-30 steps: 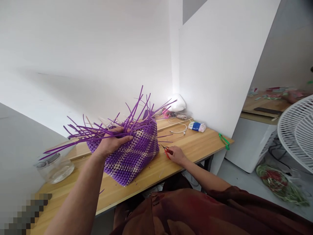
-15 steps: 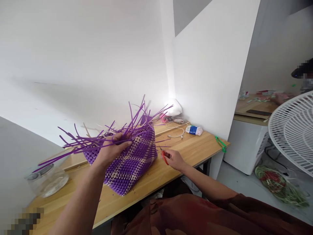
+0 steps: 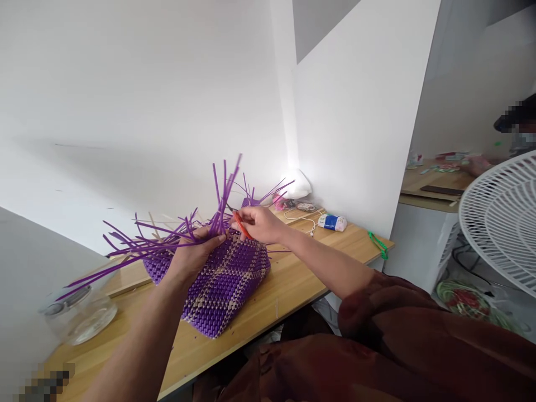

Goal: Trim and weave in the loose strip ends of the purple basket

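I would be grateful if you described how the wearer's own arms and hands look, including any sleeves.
The left hand and right hand are ungloved, and no watch or bracelet shows at either wrist. A loose, dark reddish-brown sleeve leaves the right forearm bare; no left sleeve is in view.

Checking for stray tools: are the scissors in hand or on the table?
In hand: the right hand grips the scissors beside the purple strands.
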